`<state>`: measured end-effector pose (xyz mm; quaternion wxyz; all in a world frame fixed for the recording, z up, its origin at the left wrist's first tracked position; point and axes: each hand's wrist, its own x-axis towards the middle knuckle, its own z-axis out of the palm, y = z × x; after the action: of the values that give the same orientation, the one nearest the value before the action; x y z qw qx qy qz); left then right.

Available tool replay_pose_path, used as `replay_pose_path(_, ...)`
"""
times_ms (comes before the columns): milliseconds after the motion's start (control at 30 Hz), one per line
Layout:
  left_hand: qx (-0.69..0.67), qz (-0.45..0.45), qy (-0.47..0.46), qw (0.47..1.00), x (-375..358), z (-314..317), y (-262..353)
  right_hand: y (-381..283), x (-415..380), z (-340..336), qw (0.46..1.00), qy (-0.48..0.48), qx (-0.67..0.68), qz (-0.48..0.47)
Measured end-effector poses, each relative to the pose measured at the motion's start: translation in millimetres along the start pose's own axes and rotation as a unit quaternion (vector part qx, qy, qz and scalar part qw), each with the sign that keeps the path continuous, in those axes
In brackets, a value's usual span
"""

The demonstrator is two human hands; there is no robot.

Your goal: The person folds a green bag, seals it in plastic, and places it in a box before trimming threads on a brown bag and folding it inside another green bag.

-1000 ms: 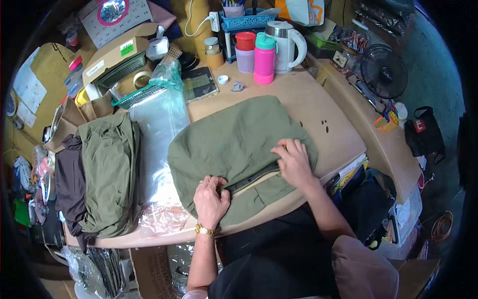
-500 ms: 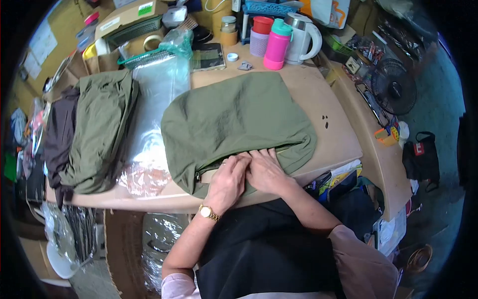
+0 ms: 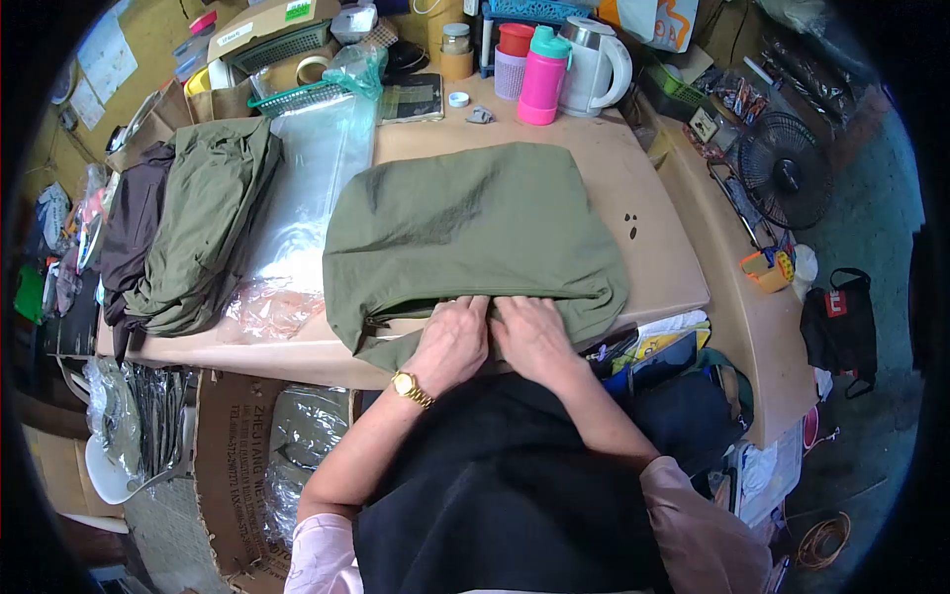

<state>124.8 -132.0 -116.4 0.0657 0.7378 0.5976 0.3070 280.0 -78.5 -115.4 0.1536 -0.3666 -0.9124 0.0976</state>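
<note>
An olive-green fabric bag (image 3: 475, 213) lies flat on the table, with a long zipped opening along its near side. At that opening, my left hand (image 3: 455, 342) is closed on the near edge, a gold watch (image 3: 412, 390) on its wrist. Right beside it, my right hand (image 3: 534, 339) also grips the edge, its fingers bent over the fabric. The fingertips of both hands are partly hidden in the opening. Left of my hands, the opening gapes and shows a dark inside.
Folded green and dark garments (image 3: 203, 233) lie at the left, beside clear plastic sleeves (image 3: 312, 188). A pink bottle (image 3: 540, 84) and a kettle (image 3: 592, 69) stand at the back. A black fan (image 3: 785, 170) is at the right. Below sits an open cardboard box (image 3: 233, 465).
My hands have moved slightly apart and now lie side by side along the opening. The near edge is drawn straighter, and the view has shifted a little.
</note>
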Motion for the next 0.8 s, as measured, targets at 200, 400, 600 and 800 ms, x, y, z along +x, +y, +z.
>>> replay_pose_path(200,0.093,-0.068,-0.033,0.993,17,1,-11,-1,-4,5,0.996,0.051,0.053,-0.045)
replay_pose_path(400,0.176,-0.083,-0.039,0.98,36,7,-18,4,-3,16,0.995,0.054,0.025,-0.076)
replay_pose_path(600,0.136,-0.034,-0.047,0.989,29,0,-10,-4,-6,12,0.996,-0.002,0.017,-0.093)
replay_pose_path(800,0.129,-0.09,-0.086,0.984,24,-7,1,-5,-7,13,0.995,0.017,0.035,-0.09)
